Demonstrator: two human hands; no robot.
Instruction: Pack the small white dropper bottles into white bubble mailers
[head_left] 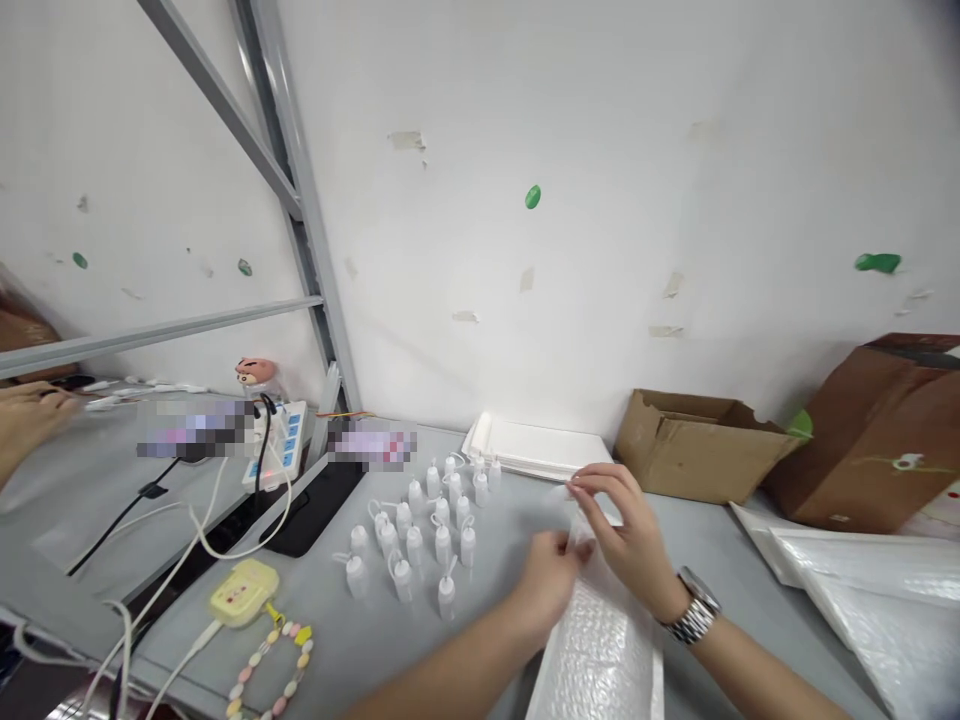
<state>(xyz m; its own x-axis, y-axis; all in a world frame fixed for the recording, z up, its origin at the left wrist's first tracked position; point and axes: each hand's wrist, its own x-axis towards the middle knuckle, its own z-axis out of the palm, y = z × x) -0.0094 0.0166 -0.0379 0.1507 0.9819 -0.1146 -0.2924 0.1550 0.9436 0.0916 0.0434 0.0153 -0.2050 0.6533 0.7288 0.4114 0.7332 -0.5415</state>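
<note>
A white bubble mailer stretches from the front edge of the view up to both of my hands. My left hand is closed on the mailer's side near its upper end, thumb and fingers pressed together. Above it, my right hand, with a metal watch on the wrist, pinches the top of the mailer between thumb and fingertips. The bit at those fingertips is pale and blurred. To the left of my hands stand several small white squeeze bottles with thin spouts and looped cap straps, upright in loose rows.
A stack of white mailers lies by the wall, beside an open cardboard box and a brown carton. More bubble mailers lie right. Left are a power strip, cables, a yellow case and another person's hand.
</note>
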